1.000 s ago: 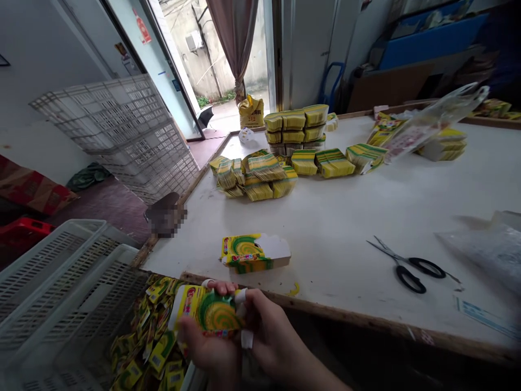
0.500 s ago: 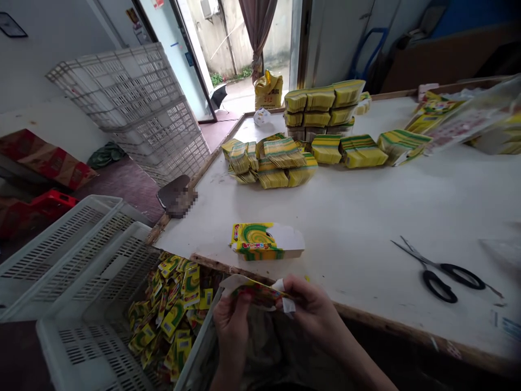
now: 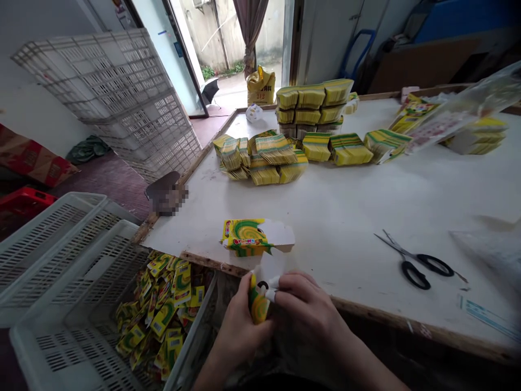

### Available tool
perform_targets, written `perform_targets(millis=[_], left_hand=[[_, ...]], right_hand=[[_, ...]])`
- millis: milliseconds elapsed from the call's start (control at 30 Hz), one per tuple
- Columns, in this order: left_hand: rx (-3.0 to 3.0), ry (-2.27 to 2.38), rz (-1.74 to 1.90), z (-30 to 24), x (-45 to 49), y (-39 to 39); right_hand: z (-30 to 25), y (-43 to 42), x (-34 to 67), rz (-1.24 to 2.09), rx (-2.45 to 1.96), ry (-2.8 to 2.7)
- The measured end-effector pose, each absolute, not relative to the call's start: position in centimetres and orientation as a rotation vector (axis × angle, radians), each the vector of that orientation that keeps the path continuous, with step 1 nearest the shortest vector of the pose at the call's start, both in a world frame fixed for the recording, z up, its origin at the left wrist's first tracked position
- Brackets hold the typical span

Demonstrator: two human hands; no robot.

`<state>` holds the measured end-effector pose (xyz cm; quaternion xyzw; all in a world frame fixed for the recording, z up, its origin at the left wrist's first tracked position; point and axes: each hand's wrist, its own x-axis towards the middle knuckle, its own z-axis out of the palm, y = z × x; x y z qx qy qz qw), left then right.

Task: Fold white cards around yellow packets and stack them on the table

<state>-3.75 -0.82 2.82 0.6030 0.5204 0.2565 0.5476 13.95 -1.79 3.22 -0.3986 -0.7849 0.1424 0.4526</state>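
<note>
My left hand [image 3: 240, 326] and my right hand [image 3: 305, 304] both grip one small yellow-and-green carton [image 3: 260, 296] just below the table's front edge. Its white flap stands up above my fingers. Taped fingertips of my right hand pinch the carton's top. A short stack of flat cartons [image 3: 254, 237] of the same print lies on the white table [image 3: 345, 217] right above my hands. To my lower left, a white plastic crate [image 3: 81, 347] holds several folded cartons [image 3: 163, 312].
Bundles of flat yellow cartons [image 3: 264, 157] and a taller stack [image 3: 313, 106] sit at the table's far side. Black-handled scissors [image 3: 419, 263] lie to the right, with clear plastic bags [image 3: 492, 247] beyond. More white crates [image 3: 118, 103] lean against the wall.
The carton lay flat and wide between my hands; now it is turned upright and narrower, with its white flap raised. My hands have closed in together on it.
</note>
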Motion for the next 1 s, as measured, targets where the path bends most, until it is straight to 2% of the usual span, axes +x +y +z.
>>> perform_targets(millis=[133, 267, 367, 467, 633, 733, 867, 1000], left_hand=[[1.399, 1.464, 0.822, 1.3, -2.4, -1.9], [1.531, 1.575, 0.811, 1.1, -2.5, -2.4], [1.693, 1.483, 0.789, 0.9, -2.8, -2.7], [1.798, 1.391, 0.922, -0.1, -3.0, -3.3], [1.731, 1.473, 1.17, -1.4, -2.3, -4.1], [1.613, 1.495, 1.181, -1.0, -1.8, -3.9], [1.649, 1.43, 1.123, -0.2, -1.9, -2.9], [1.919, 1.427, 1.029, -0.2, -2.3, -2.3]], right_hand=[[0.9, -3.5, 12.3, 0.425, -1.045, -1.607], [1.0, -3.6, 12.0, 0.869, -1.111, -1.287], [2.2, -2.3, 13.1, 1.146, -1.177, -1.15], [2.8, -1.3, 13.7, 1.454, -1.157, -1.047], [1.3, -1.8, 11.8, 1.997, -0.923, -0.435], [0.0, -2.6, 11.0, 2.04, -0.799, -0.343], [-0.6, -3.0, 11.9, 1.824, -0.717, -0.552], [0.5, -2.5, 13.1, 1.674, -0.857, -0.767]])
